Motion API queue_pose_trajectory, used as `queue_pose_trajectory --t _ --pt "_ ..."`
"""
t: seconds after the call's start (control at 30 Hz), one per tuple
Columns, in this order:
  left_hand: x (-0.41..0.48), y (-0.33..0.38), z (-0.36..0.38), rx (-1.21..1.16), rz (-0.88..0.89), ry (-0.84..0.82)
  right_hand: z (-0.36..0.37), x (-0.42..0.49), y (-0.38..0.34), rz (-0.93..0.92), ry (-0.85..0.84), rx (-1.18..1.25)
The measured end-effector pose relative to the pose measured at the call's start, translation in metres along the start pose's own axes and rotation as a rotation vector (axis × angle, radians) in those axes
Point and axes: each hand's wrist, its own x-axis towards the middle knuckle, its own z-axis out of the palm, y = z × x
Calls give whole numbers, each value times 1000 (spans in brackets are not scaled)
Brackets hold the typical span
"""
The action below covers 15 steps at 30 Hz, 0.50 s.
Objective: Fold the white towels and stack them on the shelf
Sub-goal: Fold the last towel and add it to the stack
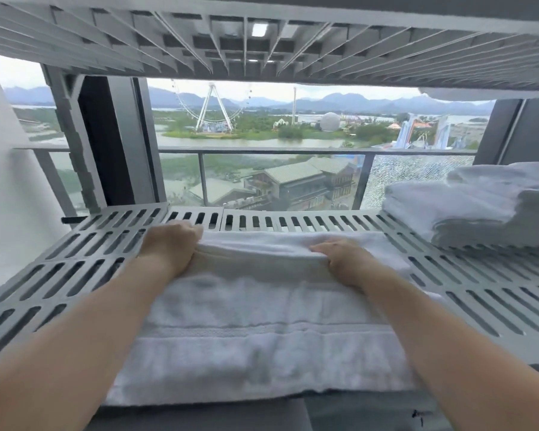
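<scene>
Slatted shelf (84,253) bears towel (255,321); both hands grip its far fold.

A towel (262,337) lies mid-shelf (75,269), with a towel stack (479,206) to its far right.

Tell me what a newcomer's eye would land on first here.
First come the two hands at centre. The left hand and right hand both grip the far fold of a white towel spread across the slatted grey shelf. Next is the stack of folded towels at the shelf's right end, and far behind, a Ferris wheel rises outdoors.
</scene>
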Motion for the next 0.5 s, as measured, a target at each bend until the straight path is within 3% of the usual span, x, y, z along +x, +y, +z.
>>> queue_pose_trajectory --t 0.17,0.33,0.5 --pt "7 -1 9 -15 -80 -103 0 12 36 -44 -46 46" --pt "8 9 3 -79 -33 -298 6 13 49 -29 92 -65" --pt "-6 35 -9 -363 92 -247 3 7 38 55 203 -73"
